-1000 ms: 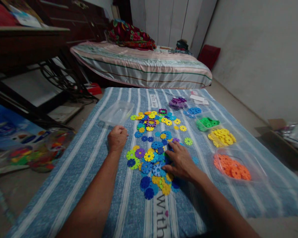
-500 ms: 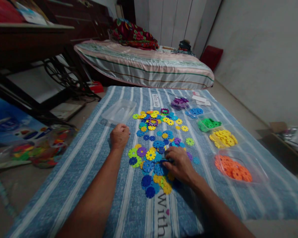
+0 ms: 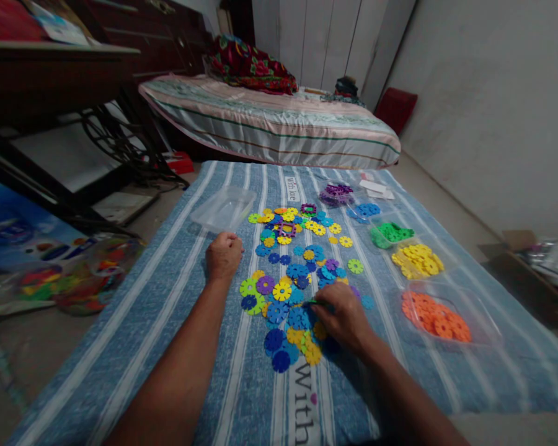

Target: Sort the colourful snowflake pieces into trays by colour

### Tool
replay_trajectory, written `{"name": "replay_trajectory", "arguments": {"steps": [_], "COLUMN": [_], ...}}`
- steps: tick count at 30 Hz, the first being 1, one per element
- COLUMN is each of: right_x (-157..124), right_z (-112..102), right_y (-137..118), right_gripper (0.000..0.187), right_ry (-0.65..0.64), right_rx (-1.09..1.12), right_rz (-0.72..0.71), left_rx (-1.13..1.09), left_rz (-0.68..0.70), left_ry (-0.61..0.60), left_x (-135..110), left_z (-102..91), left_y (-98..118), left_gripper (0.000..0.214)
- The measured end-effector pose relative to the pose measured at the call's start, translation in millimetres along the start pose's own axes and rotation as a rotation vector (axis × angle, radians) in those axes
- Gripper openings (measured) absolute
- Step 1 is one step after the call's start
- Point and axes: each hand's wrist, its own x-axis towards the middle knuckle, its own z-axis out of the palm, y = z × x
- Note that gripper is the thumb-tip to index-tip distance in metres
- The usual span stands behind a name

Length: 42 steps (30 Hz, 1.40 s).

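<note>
A loose heap of flat flower-shaped plastic discs (image 3: 291,275) in blue, yellow, green and purple lies on a blue striped cloth (image 3: 177,322). My right hand (image 3: 344,319) rests on the near part of the heap, its fingers pinched on a thin green disc (image 3: 317,302). Curled into a loose fist, my left hand (image 3: 223,255) sits on the cloth just left of the heap; whether anything is in it I cannot see. Sorted piles lie to the right: orange discs (image 3: 434,317), yellow discs (image 3: 417,259), green discs (image 3: 390,233), blue discs (image 3: 366,209) and purple discs (image 3: 337,192).
An empty clear plastic tub (image 3: 224,208) stands beyond my left hand. A bed (image 3: 270,124) runs across the back. A dark treadle table frame (image 3: 51,136) and a bag of coloured toys (image 3: 81,275) lie to the left. A cardboard box (image 3: 521,238) sits at the right wall.
My right hand has drawn back toward me across the heap and closed from spread fingers into a pinch on a green disc. The left hand has stayed put.
</note>
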Motion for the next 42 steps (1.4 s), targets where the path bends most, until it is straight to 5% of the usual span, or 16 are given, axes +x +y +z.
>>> {"name": "replay_trajectory", "arguments": {"steps": [15, 23, 30, 42], "right_x": [-3, 30, 91, 41], "right_z": [-8, -24, -60, -18], "right_y": [-12, 20, 66, 53], "right_gripper": [0.025, 0.041, 0.021, 0.034], "right_ry": [-0.167, 0.308, 0.888, 0.589], "right_rx": [-0.006, 0.722, 1.348, 0.962], "right_rz": [-0.005, 0.637, 0.766, 0.737], "left_rx": [-0.015, 0.004, -0.007, -0.049], "left_rz": [-0.029, -0.029, -0.009, -0.043], "left_ry": [-0.001, -0.022, -0.022, -0.003], "left_x": [-2, 1, 3, -2], "left_z": [-5.3, -6.0, -5.4, -2.1], "left_y": [7, 6, 2, 8], "left_gripper": [0.019, 0.017, 0.018, 0.017]}}
